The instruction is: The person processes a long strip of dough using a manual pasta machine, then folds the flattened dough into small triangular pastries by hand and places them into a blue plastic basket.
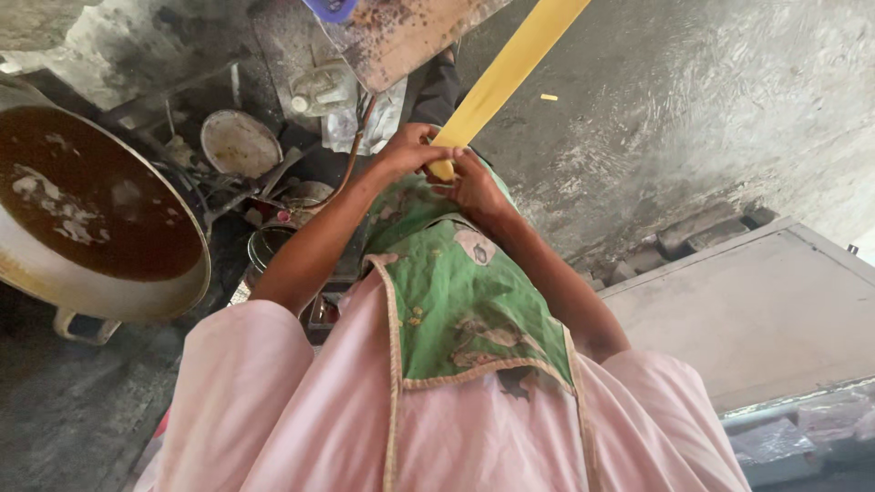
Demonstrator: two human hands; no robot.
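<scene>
Both hands pinch a yellow strip [510,64] (oil-filled pan [91,196] nearby).

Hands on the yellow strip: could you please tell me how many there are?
2: the left hand and the right hand both grip the yellow strip's lower end, above the green apron.

Both hands on the end of a yellow dough strip, held over a green apron.

Left hand [408,151] and right hand [474,187] meet at the near end of the yellow dough strip [510,68], fingers closed around it; strip runs up and out of frame at the top. Green patterned apron [465,301] lies over pink clothing [273,410] below the hands. Large wok of dark brown oil [91,219] sits at the left, well apart from the hands. Round metal plate [240,143] lies among clutter beside the wok. Grey table [756,310] at the right.
</scene>
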